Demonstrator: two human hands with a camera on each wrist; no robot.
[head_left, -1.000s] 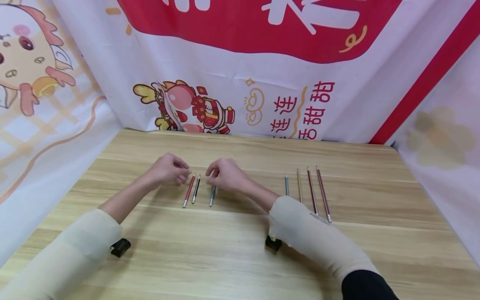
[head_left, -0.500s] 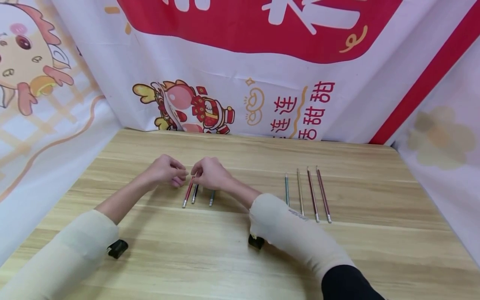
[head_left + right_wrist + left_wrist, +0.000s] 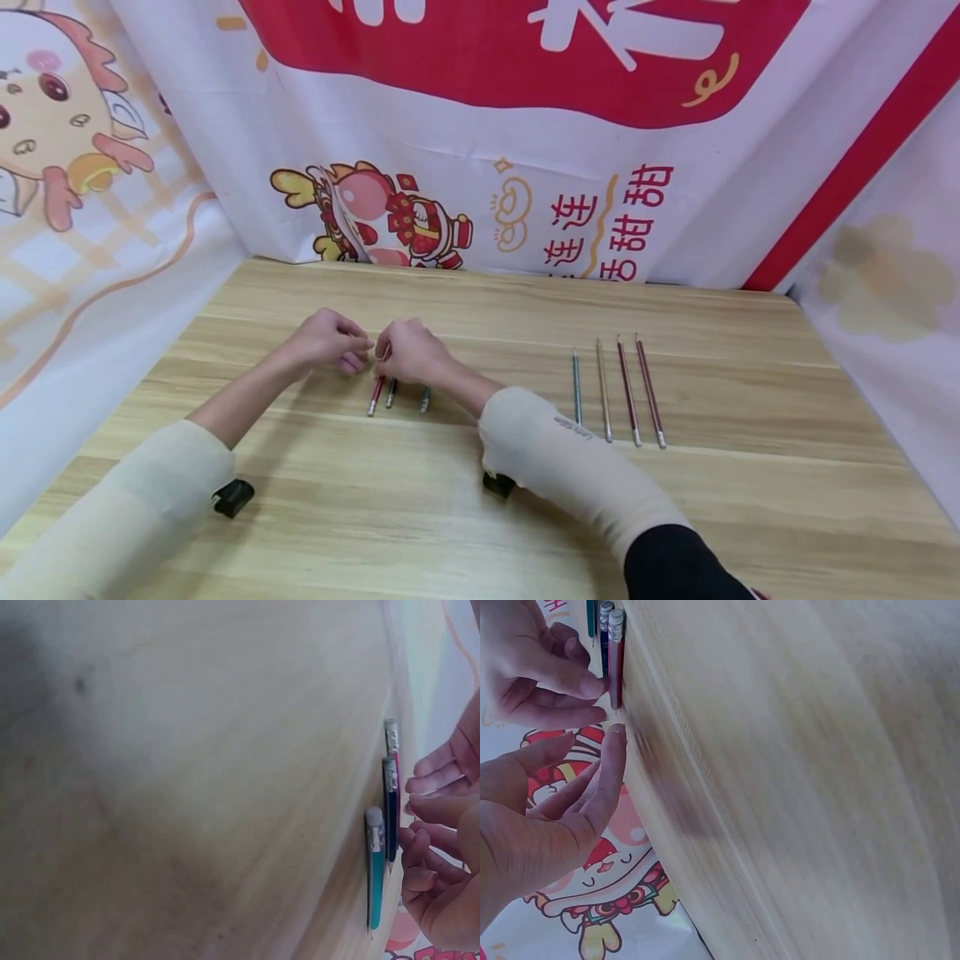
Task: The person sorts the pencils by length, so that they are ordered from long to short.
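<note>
Three pencils with eraser ends lie near the far middle of the table: a red pencil (image 3: 375,397), a dark blue pencil (image 3: 391,394) and a teal pencil (image 3: 426,401). My right hand (image 3: 411,350) is over their sharpened ends, its thumb and fingers apart and bent. In the left wrist view its fingertips are at the red pencil's (image 3: 616,664) point; whether they touch it is unclear. Beside that point, to the left, my left hand (image 3: 326,340) holds nothing, its fingers loosely bent. The right wrist view shows the teal pencil (image 3: 376,877) apart from the other two.
On the right lie a second teal pencil (image 3: 577,383), a gold pencil (image 3: 603,392) and two dark red pencils (image 3: 649,392), roughly parallel. A printed cloth (image 3: 487,125) hangs behind the wooden table (image 3: 360,517). Small black devices (image 3: 233,497) sit at the sleeves.
My right hand has moved left from the teal pencil to the points of the red and dark blue pencils. The left hand has hardly moved.
</note>
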